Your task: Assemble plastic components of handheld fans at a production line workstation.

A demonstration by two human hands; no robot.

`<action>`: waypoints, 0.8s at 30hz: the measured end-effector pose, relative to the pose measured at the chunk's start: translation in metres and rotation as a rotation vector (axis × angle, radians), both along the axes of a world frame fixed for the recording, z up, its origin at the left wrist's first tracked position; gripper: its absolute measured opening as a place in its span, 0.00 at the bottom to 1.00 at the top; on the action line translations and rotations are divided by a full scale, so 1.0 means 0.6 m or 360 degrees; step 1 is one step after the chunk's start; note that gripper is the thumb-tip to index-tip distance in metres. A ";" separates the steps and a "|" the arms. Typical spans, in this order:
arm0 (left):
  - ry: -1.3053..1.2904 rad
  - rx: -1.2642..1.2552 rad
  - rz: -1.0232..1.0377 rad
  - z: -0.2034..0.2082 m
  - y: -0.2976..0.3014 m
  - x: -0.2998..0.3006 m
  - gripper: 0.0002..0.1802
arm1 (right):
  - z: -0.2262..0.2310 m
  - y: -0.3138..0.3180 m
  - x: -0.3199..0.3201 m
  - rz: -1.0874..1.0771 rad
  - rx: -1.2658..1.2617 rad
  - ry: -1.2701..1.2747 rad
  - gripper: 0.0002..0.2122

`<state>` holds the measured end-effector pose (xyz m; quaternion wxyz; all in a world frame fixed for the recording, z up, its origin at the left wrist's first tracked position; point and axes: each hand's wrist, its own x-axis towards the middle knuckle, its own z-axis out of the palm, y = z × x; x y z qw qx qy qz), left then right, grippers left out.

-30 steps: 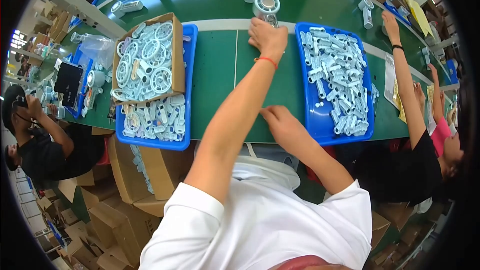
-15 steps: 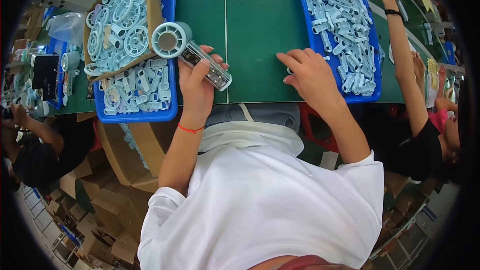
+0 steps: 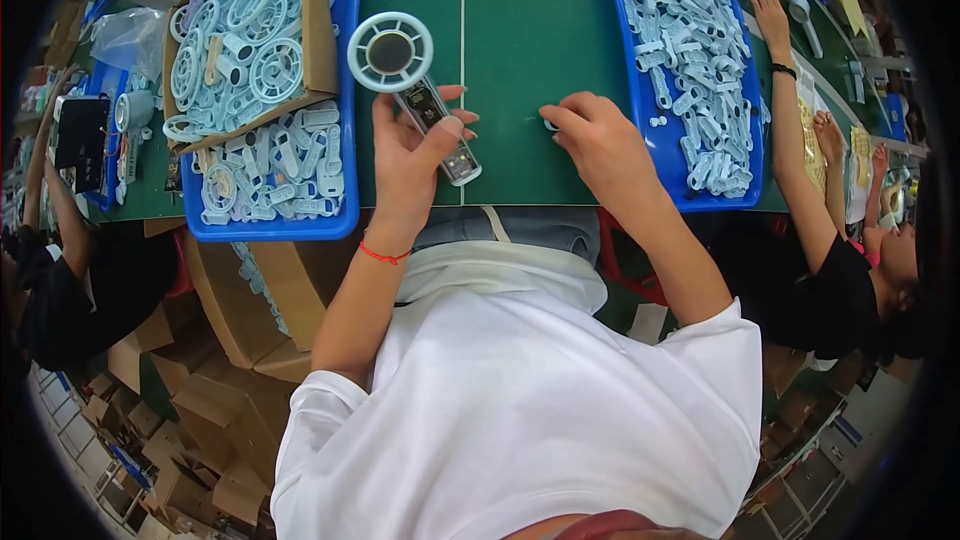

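The left hand (image 3: pixel 405 165) has drawn the half-built handheld fan (image 3: pixel 408 75) a little closer over the green worktop (image 3: pixel 520 50), its grip wrapped around the open handle with the round head pointing away. The right hand (image 3: pixel 598 145) has settled just beside it, fingertips pinching a small dark part (image 3: pixel 551 124) against the worktop, seemingly ready for fitting.

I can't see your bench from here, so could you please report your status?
Left hand holds fan body. Right hand pinches small part on green table. Blue trays flank both sides.
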<state>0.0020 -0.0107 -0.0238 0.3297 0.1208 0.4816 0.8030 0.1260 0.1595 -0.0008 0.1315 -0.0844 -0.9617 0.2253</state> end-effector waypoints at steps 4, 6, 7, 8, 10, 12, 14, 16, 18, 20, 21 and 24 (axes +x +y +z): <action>0.0038 0.0012 -0.0025 0.005 0.002 0.005 0.31 | 0.014 -0.005 0.001 -0.0011 0.0002 -0.0068 0.14; -0.0013 0.0050 -0.0128 -0.005 0.007 0.006 0.29 | 0.041 -0.009 -0.006 -0.0023 -0.0065 0.0015 0.14; -0.0003 0.0079 -0.0176 -0.009 0.013 0.011 0.28 | 0.061 -0.015 -0.009 -0.0156 -0.0611 -0.0013 0.14; -0.0020 0.0132 -0.0222 -0.009 0.019 0.018 0.31 | 0.071 -0.022 -0.011 -0.0288 -0.1158 -0.0043 0.13; 0.0132 0.0143 -0.0246 -0.019 0.035 0.026 0.37 | 0.071 -0.039 -0.015 -0.0334 -0.1382 0.0036 0.12; 0.0212 0.0164 -0.0233 -0.021 0.045 0.029 0.43 | 0.066 -0.049 -0.019 -0.0381 -0.1608 0.0115 0.11; 0.0333 0.0010 -0.0329 -0.020 0.047 0.028 0.48 | 0.061 -0.051 -0.019 -0.0550 -0.1589 0.0117 0.10; 0.0567 -0.0067 -0.0323 -0.030 0.046 0.031 0.49 | 0.063 -0.051 -0.015 -0.0597 -0.1562 0.0068 0.10; 0.0802 -0.0144 -0.0315 -0.033 0.047 0.033 0.50 | 0.063 -0.052 -0.012 -0.0640 -0.1536 0.0017 0.10; 0.0889 -0.0247 -0.0340 -0.031 0.049 0.033 0.51 | 0.061 -0.055 -0.011 -0.0670 -0.1481 0.0070 0.10; 0.0886 -0.0250 -0.0348 -0.028 0.049 0.034 0.51 | 0.059 -0.057 -0.009 -0.0678 -0.1485 0.0069 0.10; 0.0846 -0.0345 -0.0383 -0.023 0.049 0.036 0.51 | 0.053 -0.062 -0.005 -0.0612 -0.1244 0.0206 0.11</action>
